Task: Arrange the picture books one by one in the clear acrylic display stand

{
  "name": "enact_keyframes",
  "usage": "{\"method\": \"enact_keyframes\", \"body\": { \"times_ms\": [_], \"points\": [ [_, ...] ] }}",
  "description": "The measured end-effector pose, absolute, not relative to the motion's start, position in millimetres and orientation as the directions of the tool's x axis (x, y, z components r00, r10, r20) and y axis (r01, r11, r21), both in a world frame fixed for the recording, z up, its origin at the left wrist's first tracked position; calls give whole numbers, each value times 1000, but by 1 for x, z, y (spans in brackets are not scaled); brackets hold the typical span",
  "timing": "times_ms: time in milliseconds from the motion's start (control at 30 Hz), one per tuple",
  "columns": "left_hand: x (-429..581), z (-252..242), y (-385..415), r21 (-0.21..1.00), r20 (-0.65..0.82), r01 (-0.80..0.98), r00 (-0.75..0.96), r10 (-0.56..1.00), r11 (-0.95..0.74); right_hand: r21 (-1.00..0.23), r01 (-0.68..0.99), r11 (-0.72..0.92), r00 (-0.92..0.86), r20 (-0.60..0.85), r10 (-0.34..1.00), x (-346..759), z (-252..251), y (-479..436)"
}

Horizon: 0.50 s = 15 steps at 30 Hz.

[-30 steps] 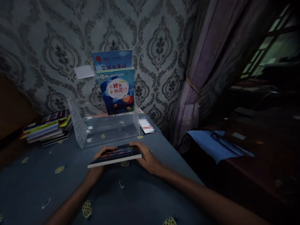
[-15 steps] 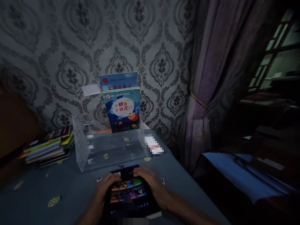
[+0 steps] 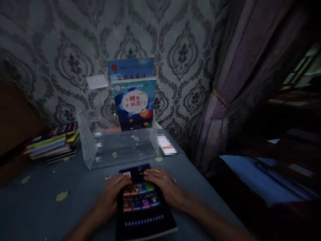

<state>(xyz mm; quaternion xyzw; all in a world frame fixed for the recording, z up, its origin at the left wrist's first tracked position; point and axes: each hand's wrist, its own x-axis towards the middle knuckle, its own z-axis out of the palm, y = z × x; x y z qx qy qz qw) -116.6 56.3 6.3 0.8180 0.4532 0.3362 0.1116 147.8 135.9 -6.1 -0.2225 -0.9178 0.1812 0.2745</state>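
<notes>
As the dark book (image 3: 144,207) lies flat on the blue tablecloth (image 3: 50,207) close before the person, the left hand (image 3: 111,195) and right hand (image 3: 163,184) rest on its far half, fingers loosely curved on the cover, not clenched. It looks thin, light, slightly bendable and glossy, so the side edges seem the best hold. Behind it stands a clear rack (image 3: 117,152) with upright books (image 3: 135,103).

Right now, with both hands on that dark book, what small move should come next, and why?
Probably tilt the dark book up by its far edge. It lies flat under the left hand and right hand, just before the clear stand, where blue books stand upright with room in front.
</notes>
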Motion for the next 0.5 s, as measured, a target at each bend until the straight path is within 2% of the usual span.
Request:
{"method": "enact_keyframes", "body": {
  "times_ms": [100,333,500],
  "points": [
    [-118,7,54,414,437,693,417,797,-590,-454,316,833,-772,388,504,151,-10,139],
    [-122,6,55,335,446,703,469,763,-628,-445,333,831,-830,279,482,155,-2,142],
    [-122,9,54,257,409,704,541,735,-662,-408,339,848,-835,285,471,157,-9,146]
  ]
}}
